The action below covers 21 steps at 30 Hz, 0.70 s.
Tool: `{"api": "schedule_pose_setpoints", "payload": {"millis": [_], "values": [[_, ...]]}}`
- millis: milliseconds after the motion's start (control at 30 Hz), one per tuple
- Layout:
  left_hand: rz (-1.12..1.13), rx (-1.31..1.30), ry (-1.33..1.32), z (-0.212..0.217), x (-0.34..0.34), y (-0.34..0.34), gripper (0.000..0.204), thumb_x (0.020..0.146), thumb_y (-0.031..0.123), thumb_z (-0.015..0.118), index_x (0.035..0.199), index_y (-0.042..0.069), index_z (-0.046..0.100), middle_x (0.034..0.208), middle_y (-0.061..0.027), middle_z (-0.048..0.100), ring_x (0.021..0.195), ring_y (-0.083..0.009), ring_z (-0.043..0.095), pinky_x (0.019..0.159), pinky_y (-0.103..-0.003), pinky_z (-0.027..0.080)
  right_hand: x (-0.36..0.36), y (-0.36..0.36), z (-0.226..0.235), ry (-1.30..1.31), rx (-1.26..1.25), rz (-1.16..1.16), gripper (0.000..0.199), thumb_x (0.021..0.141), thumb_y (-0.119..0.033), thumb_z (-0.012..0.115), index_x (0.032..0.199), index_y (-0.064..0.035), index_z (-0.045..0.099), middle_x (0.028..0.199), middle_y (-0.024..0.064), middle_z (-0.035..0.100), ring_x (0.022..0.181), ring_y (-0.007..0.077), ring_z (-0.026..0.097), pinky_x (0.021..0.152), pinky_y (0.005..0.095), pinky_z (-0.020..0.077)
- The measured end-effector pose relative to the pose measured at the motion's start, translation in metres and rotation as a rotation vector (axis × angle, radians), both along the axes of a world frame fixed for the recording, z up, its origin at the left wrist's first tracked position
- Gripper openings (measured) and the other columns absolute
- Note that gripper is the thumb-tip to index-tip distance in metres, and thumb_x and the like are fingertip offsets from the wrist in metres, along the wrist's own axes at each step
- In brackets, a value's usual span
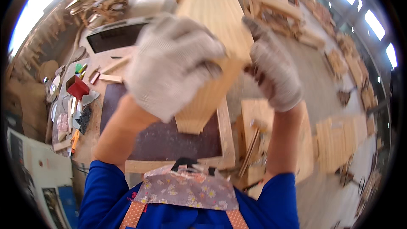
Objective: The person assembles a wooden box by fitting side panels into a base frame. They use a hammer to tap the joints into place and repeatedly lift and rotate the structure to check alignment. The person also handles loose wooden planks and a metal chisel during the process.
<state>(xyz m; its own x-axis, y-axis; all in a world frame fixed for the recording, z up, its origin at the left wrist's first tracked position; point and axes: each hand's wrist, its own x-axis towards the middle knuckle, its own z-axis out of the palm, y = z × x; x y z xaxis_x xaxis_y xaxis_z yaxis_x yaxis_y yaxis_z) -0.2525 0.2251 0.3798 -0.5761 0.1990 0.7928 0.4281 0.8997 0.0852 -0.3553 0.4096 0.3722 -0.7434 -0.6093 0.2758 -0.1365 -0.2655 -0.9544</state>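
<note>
A pale wooden piece stands over the workbench. Its long upper face runs away from me, and a narrower face slopes down toward me to a notched lower end. My left hand, in a whitish knit glove and smeared by motion, lies over its left side. The fingers are curled together at the corner where the two faces meet; whatever is in them is hidden. Gloved likewise, my right hand is closed at the right edge of the piece, with one finger reaching up along that edge and the others bent underneath.
Below is a dark bench panel in a wooden frame. On the left lie a red box-shaped holder, an orange-handled tool and wood offcuts. Wooden boards stand at the right; a wooden bench is farther back.
</note>
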Motion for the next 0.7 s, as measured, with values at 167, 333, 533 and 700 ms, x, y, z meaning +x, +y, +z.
{"api": "schedule_pose_setpoints", "payload": {"millis": [167,333,533,700], "values": [[-0.008,0.318,-0.035,-0.016,0.010,0.004,0.032,0.071,-0.002,0.067,0.103,0.003,0.064,0.108,-0.0095,0.060,0.101,-0.0181,0.057,0.088,-0.028,0.048,-0.043,0.072,-0.037,-0.052,-0.241,0.009,0.040,0.090,-0.021,0.053,0.124,0.0009,0.047,0.116,0.0157,0.057,0.106,0.0283,0.057,0.087,0.0387,0.0496],[-0.014,-0.047,0.003,-0.011,0.012,-0.012,0.033,0.076,0.000,0.064,0.109,0.001,0.062,0.112,-0.0113,0.060,0.105,-0.0207,0.057,0.090,-0.029,0.047,-0.044,0.165,-0.122,-0.328,0.040,-0.550,0.039,0.090,-0.018,0.055,0.123,0.0021,0.047,0.112,0.0124,0.059,0.101,0.0227,0.059,0.083,0.0354,0.0509],[0.045,-0.240,-0.006,-0.005,0.011,-0.028,0.031,0.077,0.001,0.065,0.108,0.002,0.063,0.108,-0.0132,0.064,0.102,-0.0229,0.060,0.091,-0.029,0.046,-0.022,0.227,-0.339,-0.248,1.227,-0.669,0.042,0.084,-0.025,0.059,0.118,-0.0014,0.054,0.108,0.0173,0.061,0.107,0.0242,0.057,0.089,0.0337,0.0455],[0.096,-0.139,0.026,-0.009,0.016,-0.023,0.030,0.078,0.002,0.066,0.108,0.004,0.064,0.107,-0.0120,0.064,0.100,-0.0212,0.061,0.090,-0.030,0.047,-0.012,0.213,-0.430,-0.298,1.674,-0.783,0.046,0.085,-0.024,0.055,0.124,-0.0027,0.043,0.123,0.0229,0.051,0.115,0.0371,0.049,0.092,0.0405,0.0438]]}}
